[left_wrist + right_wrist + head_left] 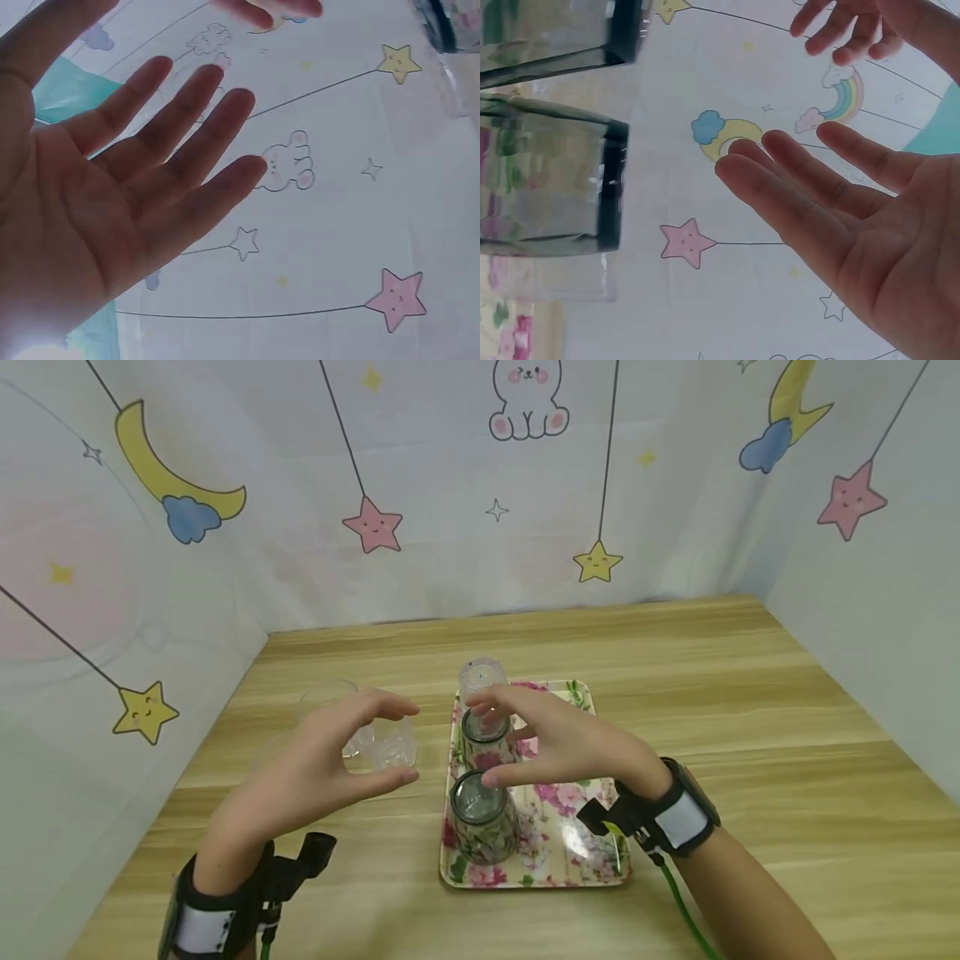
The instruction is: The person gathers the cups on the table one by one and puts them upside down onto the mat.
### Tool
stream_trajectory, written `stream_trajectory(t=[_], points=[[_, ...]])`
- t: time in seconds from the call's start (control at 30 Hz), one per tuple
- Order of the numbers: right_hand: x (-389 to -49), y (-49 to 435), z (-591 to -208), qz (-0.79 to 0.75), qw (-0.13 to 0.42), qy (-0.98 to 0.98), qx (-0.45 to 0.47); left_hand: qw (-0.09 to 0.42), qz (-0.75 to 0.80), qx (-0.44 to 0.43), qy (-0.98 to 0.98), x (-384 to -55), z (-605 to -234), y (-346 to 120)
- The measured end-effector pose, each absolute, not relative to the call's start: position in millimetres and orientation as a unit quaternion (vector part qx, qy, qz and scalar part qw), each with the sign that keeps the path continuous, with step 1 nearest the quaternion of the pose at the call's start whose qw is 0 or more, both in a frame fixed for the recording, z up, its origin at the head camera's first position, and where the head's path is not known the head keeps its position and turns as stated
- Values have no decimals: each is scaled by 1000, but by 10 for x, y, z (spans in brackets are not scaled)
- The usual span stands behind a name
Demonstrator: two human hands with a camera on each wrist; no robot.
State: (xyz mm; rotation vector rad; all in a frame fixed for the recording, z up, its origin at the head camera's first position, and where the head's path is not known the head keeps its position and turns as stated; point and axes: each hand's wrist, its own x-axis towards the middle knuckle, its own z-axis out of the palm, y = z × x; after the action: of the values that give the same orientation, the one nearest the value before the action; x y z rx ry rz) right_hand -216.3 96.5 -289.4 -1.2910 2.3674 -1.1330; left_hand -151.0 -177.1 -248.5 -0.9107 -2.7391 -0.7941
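Observation:
My left hand (pixel 300 768) is held up over the left of the table, thumb and fingers spread apart, with nothing between them. Past it, a clear glass (pixel 395 750) shows on the wood. My right hand (pixel 566 739) hovers above a flowered tray (pixel 577 881), fingers loosely bent and empty. Two grey-tinted glasses stand in line along the tray's left side: the nearer glass (pixel 483 831) and the middle glass (pixel 480 747), partly covered by my right fingers. Behind them is a clear faceted glass (pixel 482 673). In the right wrist view, a tinted glass (pixel 547 180) stands apart from my open palm.
The wooden table (pixel 750 760) reaches back to a white cloth wall (pixel 450 585) printed with stars and moons. Another clear round piece (pixel 318 693) lies partly hidden behind my left hand. Green cables run from both wrist cameras.

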Motion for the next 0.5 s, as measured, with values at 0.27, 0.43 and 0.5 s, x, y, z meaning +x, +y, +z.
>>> stream_trajectory(t=[0.27,0.43,0.5], points=[[-2235,788,-2776,-419,91,773,-467,70,-235,-343,-907,-1546,-2221,-1686],[-2253,725,-2727,-426,84,775,-459,62,-246,-330,-909,-1610,-2200,-1709],[-2260,712,-2731,-425,87,775,-459,61,-243,-330,-910,-1636,-2227,-1726]])
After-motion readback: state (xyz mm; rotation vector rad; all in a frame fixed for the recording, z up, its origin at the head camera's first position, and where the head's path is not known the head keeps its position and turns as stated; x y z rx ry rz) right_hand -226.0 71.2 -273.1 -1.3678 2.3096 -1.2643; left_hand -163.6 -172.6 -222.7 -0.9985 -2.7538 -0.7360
